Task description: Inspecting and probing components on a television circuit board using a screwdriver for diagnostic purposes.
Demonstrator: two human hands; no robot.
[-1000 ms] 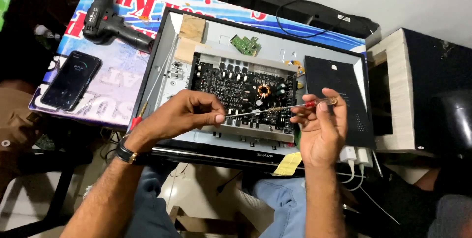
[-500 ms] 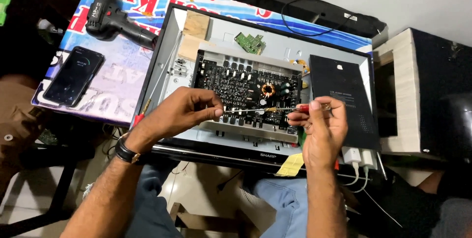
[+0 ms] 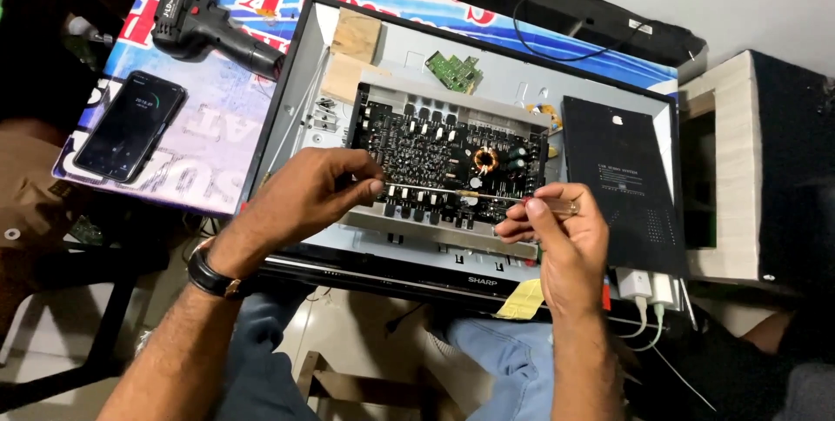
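Observation:
An opened flat-panel device (image 3: pixel 296 116) lies back-up on the table, with a black circuit board (image 3: pixel 435 156) in its middle. My left hand (image 3: pixel 309 195) and my right hand (image 3: pixel 561 234) hold a thin screwdriver (image 3: pixel 461 196) level between them over the board's near edge. The left fingers pinch the metal tip end. The right fingers grip the clear handle (image 3: pixel 565 206) at the other end. A dark watch (image 3: pixel 209 277) sits on my left wrist.
A black cordless drill (image 3: pixel 213 16) and a dark smartphone (image 3: pixel 130 125) lie on the printed banner at the left. A black flat cover (image 3: pixel 622 186) rests on the device's right side. A small green board (image 3: pixel 452 70) and wooden blocks (image 3: pixel 352 51) sit inside. Black speaker box (image 3: pixel 774 169) at right.
Both hands stay on the screwdriver and hold it level. The view has shifted slightly, and the hands sit a little lower over the board's front edge.

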